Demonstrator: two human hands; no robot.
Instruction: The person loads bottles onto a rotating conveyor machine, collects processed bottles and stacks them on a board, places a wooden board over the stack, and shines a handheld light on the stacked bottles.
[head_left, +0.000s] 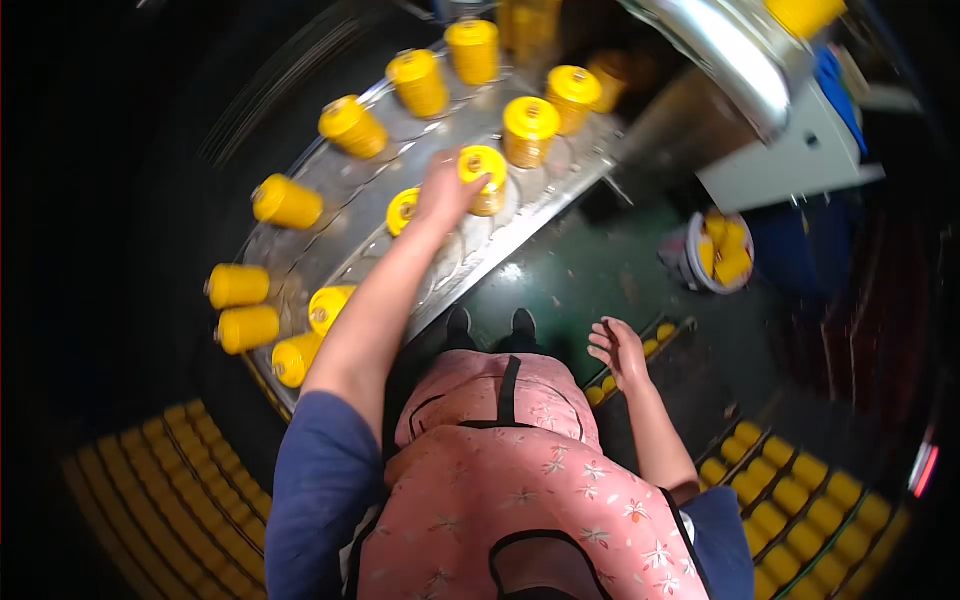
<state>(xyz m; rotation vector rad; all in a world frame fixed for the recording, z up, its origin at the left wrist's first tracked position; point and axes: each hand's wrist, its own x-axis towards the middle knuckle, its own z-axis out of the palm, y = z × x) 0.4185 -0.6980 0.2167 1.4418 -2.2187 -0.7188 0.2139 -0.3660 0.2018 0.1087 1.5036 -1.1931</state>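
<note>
My left hand (448, 188) reaches out over a metal table (345, 205) with a curved edge. Its thumb lies across a yellow cylinder (487, 200) with a small metal fitting on top, and the fingers close around its side, partly hidden. Right beside that wrist stands another yellow cylinder (402, 212), half covered by the hand. Farther along the table, a similar cylinder (530, 130) stands upright. My right hand (620, 352) hangs in the air over the floor, fingers loosely apart, holding nothing.
Several more yellow cylinders (353, 127) line the table's outer edge. A shiny metal drum (725, 65) looms at upper right. On the green floor stands a white bucket (683, 258) holding yellow pieces. Racks of yellow cylinders (800, 490) lie at lower right and lower left.
</note>
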